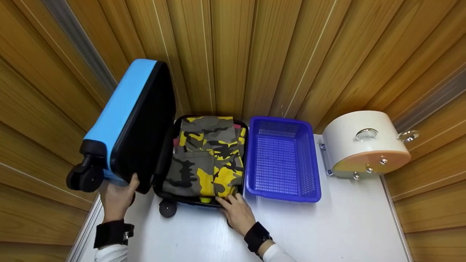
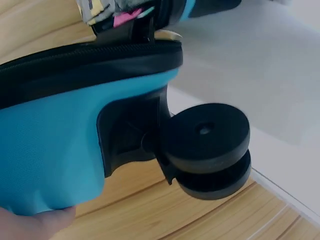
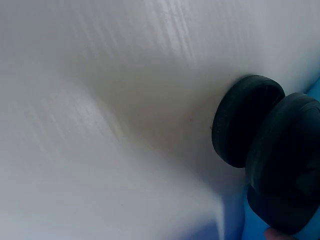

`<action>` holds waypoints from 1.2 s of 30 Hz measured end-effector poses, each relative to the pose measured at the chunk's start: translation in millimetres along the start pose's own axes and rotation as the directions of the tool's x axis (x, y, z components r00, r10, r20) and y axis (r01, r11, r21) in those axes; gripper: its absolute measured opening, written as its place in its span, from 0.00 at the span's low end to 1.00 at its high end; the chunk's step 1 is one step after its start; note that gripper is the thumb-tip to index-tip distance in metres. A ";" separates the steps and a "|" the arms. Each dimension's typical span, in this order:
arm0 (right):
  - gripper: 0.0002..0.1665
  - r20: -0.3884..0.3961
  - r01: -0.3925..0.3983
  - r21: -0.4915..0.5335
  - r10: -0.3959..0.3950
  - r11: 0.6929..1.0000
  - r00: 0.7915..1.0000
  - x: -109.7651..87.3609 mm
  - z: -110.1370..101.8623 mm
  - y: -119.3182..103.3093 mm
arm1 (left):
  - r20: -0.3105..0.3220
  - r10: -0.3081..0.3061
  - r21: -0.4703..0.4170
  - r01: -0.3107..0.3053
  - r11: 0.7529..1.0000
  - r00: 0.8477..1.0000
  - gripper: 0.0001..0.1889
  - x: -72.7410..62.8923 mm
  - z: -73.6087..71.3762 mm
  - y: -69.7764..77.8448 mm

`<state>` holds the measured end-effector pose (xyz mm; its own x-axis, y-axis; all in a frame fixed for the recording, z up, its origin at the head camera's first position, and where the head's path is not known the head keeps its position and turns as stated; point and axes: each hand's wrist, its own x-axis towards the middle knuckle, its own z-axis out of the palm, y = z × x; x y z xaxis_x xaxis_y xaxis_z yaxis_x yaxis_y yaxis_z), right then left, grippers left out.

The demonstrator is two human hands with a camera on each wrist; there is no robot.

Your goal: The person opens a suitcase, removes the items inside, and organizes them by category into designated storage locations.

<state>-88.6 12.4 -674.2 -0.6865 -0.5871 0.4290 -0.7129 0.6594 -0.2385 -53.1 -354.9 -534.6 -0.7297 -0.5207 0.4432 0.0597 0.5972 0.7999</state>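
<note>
A light blue suitcase [image 1: 125, 98] lies open, its lid raised on the left with the black inner side showing. My left hand [image 1: 115, 198] grips the lid's lower edge beside a black wheel [image 2: 205, 135], thumb on the inner side; in the left wrist view only part of that hand shows against the blue shell. Folded camouflage clothes [image 1: 207, 160] in grey, black and yellow fill the base. At the base's front right corner, my right hand [image 1: 238, 214] holds the rim, fingers over the edge by the clothes. A fingertip touches the blue shell near another wheel [image 3: 280, 145].
Right of the suitcase stands a purple plastic basket [image 1: 283, 198], close against its side. A cream rounded box [image 1: 358, 134] with metal handles and knobs stands farther right. Wood-panelled walls [image 1: 233, 54] enclose the white surface [image 1: 327, 225] at the back and sides.
</note>
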 end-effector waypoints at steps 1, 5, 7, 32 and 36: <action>0.14 -0.002 0.001 0.007 -0.001 1.000 1.000 0.4 0.1 0.0 | 0.001 -0.043 -0.005 0.043 0.999 0.999 0.36 2.3 -1.9 -0.8; 0.08 -0.012 -0.009 0.043 0.010 0.999 1.000 0.9 -0.4 -0.1 | 0.004 -0.306 -0.091 0.305 0.948 0.952 0.35 8.9 -9.9 -4.2; 0.07 -0.013 -0.023 0.055 0.024 0.998 1.000 0.8 -0.3 -0.6 | -0.005 -0.418 -0.166 0.411 0.896 0.908 0.39 10.9 -13.4 -8.2; 0.07 0.018 -0.084 0.111 0.083 0.990 0.996 -0.5 -3.3 -3.6 | 0.095 -0.585 -0.297 0.584 0.756 0.805 0.49 12.3 -12.2 -77.4; 0.08 0.033 -0.108 0.127 0.105 0.986 0.994 0.2 -4.0 -3.5 | 0.131 -0.621 -0.290 0.629 0.721 0.772 0.49 14.2 -14.4 -84.1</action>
<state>-85.7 11.9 -669.8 -0.7618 -0.5298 0.3729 -0.6468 0.6543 -0.3918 -58.7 -421.2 -589.7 -0.6903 -0.6931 -0.2078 -0.2188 -0.0738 0.9730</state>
